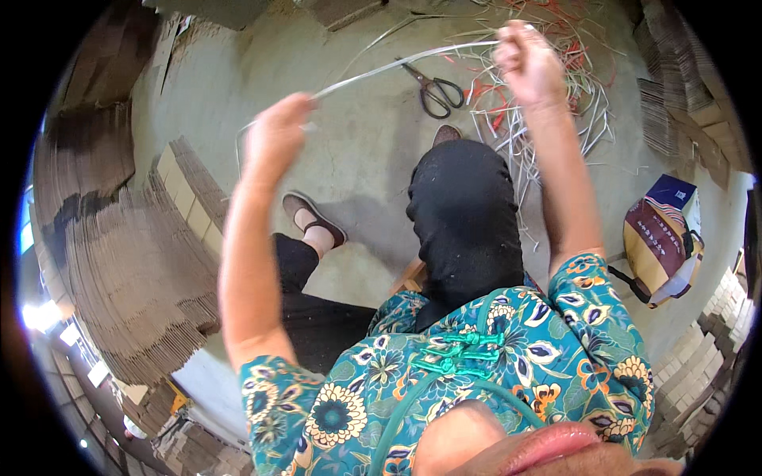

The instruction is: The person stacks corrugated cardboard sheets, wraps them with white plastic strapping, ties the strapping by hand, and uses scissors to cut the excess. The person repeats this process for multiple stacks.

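Observation:
A thin white strap stretches in a shallow arc between my two raised hands, above the floor. My left hand is closed round its left part, and a loose end hangs down beside the wrist. Higher up and to the right, my right hand grips the other part, fingers curled; it is slightly blurred. Below the strap, a pair of dark-handled scissors lies on the floor. Next to my right hand spreads a tangled heap of white and red strap pieces.
Stacks of flattened brown cardboard stand at the left, and more cardboard at the far right. A tan and maroon bag sits on the floor at the right. My black-clad knee and shoe are below my hands.

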Available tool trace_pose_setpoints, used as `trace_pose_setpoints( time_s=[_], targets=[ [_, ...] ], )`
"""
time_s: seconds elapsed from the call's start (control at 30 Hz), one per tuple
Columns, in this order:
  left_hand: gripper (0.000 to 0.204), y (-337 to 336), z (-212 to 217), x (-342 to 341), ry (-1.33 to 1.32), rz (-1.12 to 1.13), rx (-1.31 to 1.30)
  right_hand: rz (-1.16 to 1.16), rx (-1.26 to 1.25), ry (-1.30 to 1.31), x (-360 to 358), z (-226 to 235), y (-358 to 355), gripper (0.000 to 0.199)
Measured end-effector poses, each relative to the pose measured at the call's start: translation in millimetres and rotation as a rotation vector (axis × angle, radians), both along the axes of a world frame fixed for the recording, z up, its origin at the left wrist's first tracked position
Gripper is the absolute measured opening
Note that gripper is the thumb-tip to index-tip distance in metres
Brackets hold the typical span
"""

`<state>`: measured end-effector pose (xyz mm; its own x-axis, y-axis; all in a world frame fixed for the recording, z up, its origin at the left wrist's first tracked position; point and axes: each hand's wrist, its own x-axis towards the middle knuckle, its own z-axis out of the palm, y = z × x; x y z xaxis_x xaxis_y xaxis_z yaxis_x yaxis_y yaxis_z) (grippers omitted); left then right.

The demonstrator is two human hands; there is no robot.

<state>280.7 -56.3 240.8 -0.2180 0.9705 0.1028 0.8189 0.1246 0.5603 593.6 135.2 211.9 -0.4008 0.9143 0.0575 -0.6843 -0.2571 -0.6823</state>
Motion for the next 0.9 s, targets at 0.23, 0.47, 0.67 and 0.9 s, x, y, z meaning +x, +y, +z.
trace_pose_setpoints(
  time_s=[0.23,0.47,0.67,0.9],
  targets=[
    [0.018,-150,-21,-191,0.268,0.310,-0.161,-0.168,-0.088,-0.018,73,-11,97,0.015],
    [0.023,-176,-90,-229,0.282,0.384,-0.231,-0.445,-0.082,-0.247,71,14,126,0.018],
    [0.026,-194,-143,-240,0.170,0.502,-0.406,-0.529,-0.227,-0.447,162,-32,169,0.069],
    [0.031,-181,-160,-222,0.205,0.400,-0.418,0.219,0.087,-1.281,-44,-133,39,0.049]
  ],
)
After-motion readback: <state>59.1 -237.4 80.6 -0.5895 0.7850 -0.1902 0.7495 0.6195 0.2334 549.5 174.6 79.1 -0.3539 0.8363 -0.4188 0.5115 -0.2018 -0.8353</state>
